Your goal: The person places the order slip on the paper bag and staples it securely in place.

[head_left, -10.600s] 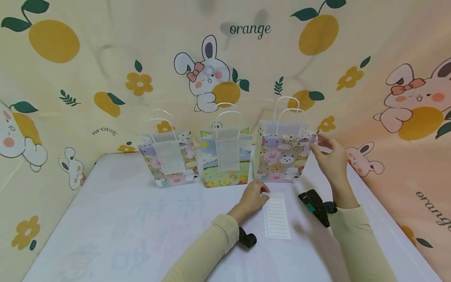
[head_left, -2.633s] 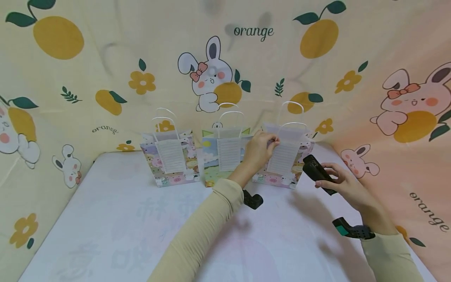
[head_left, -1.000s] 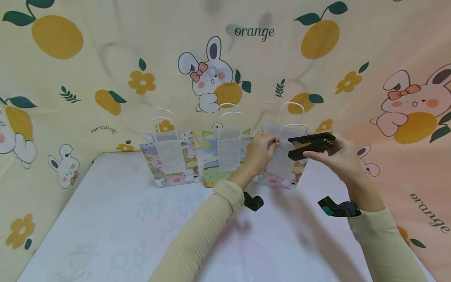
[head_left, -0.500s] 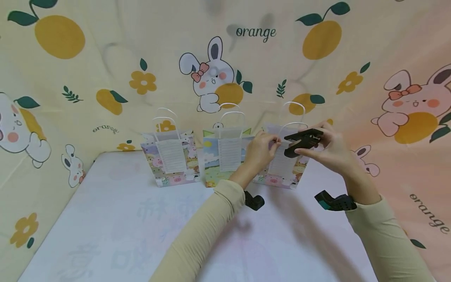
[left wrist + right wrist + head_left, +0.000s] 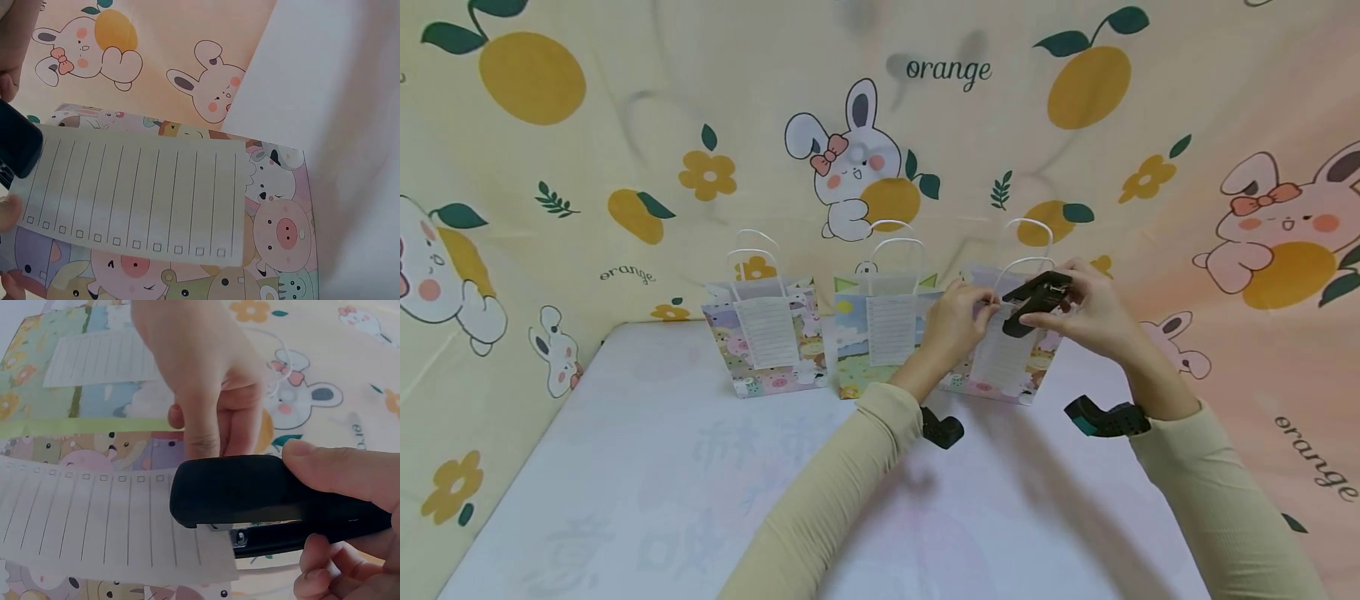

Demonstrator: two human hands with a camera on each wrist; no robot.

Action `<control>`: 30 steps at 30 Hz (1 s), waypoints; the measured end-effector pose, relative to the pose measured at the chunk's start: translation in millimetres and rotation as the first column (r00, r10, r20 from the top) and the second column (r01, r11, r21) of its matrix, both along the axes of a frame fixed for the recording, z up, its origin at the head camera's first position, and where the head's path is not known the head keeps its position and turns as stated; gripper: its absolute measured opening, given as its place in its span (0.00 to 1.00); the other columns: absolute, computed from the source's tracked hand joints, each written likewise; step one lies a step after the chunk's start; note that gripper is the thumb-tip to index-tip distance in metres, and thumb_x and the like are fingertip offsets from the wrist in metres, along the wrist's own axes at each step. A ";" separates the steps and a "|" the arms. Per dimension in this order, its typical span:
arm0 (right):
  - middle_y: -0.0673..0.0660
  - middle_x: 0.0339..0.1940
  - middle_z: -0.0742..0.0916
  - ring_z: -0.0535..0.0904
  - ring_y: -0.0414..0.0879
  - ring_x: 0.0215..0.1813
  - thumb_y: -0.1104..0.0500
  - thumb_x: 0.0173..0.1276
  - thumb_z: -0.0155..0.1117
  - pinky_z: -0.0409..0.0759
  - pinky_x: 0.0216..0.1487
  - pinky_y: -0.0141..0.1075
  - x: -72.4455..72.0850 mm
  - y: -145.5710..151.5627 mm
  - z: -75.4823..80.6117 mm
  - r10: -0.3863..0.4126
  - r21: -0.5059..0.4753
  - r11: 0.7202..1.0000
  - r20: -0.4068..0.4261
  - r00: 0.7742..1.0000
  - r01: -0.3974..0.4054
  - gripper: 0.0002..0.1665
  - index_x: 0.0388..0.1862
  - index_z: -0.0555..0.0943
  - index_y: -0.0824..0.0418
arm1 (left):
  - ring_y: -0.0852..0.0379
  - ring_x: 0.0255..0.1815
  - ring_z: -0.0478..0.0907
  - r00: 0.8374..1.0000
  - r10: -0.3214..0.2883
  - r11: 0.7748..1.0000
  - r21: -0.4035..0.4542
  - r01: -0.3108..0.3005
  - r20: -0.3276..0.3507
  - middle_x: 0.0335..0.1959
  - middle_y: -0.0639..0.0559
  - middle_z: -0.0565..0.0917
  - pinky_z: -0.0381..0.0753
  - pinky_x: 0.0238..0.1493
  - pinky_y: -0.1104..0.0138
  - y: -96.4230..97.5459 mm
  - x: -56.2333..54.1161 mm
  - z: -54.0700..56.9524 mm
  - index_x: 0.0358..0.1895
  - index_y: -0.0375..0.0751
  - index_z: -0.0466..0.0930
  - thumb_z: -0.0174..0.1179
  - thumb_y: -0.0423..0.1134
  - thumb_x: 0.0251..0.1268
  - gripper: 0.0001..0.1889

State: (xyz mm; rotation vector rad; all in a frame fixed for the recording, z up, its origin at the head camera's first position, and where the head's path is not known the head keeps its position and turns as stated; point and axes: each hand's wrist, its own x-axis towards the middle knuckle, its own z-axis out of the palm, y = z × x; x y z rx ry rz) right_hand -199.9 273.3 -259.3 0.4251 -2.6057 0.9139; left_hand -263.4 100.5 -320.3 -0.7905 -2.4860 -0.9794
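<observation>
My left hand [image 5: 953, 323] pinches the top edge of the right paper bag [image 5: 1041, 367] together with a lined checklist slip [image 5: 1000, 358]. The slip lies against the bag's front, over its animal-face print. A black stapler [image 5: 231, 487] is in my right hand [image 5: 1105, 317], thumb on top and fingers curled below. In the right wrist view the stapler's mouth is parted and straddles the top edge of the slip, just beside my left fingertips. The left wrist view shows the slip [image 5: 137, 194] flat, its row of checkboxes along one side.
To the left stand a landscape-print bag [image 5: 856, 367] and another animal-print bag [image 5: 808, 367], each with a similar slip [image 5: 891, 329] on its front and white twisted handles. A patterned cloth backdrop [image 5: 737, 100] rises behind the white table [image 5: 700, 483].
Earlier the slip lay on the table under my left hand; now it is against the right bag. My right hand has brought the stapler up and left to the bag's top edge.
</observation>
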 end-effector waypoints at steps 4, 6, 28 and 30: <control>0.54 0.38 0.72 0.63 0.40 0.32 0.65 0.54 0.74 0.63 0.31 0.25 -3.0 1.1 0.8 0.001 0.042 0.999 0.030 1.000 -0.002 0.22 0.49 0.80 0.68 | 0.61 0.45 0.77 1.000 0.001 1.000 -0.010 -0.001 0.000 0.42 0.59 0.88 0.79 0.42 0.73 0.4 -0.1 0.1 0.41 0.49 0.85 0.57 0.45 0.69 0.08; 0.57 0.38 0.75 0.65 0.40 0.31 0.64 0.56 0.73 0.65 0.31 0.25 -5.9 1.7 1.7 0.008 0.056 0.998 0.053 0.999 -0.011 0.22 0.49 0.79 0.68 | 0.61 0.45 0.77 1.000 0.004 1.000 -0.016 -0.004 -0.002 0.42 0.59 0.88 0.79 0.42 0.74 0.8 0.2 0.2 0.41 0.49 0.85 0.57 0.45 0.69 0.08; 0.73 0.52 0.75 0.82 0.47 0.36 0.53 0.77 0.46 0.83 0.27 0.39 -21.2 4.0 1.4 0.156 -0.107 0.987 0.425 0.892 -0.122 0.30 0.63 0.44 0.66 | 0.61 0.43 0.77 1.000 0.006 1.000 -0.014 -0.006 -0.015 0.40 0.59 0.88 0.77 0.40 0.75 1.2 0.0 0.2 0.40 0.49 0.85 0.58 0.45 0.68 0.08; 0.73 0.54 0.74 0.82 0.51 0.43 0.52 0.77 0.46 0.83 0.32 0.39 -21.0 3.0 2.3 0.155 -0.096 0.987 0.442 0.883 -0.126 0.30 0.63 0.45 0.67 | 0.61 0.44 0.77 1.000 0.010 1.000 -0.012 -0.010 -0.019 0.40 0.59 0.88 0.78 0.40 0.75 1.0 0.1 0.4 0.40 0.49 0.85 0.58 0.45 0.68 0.08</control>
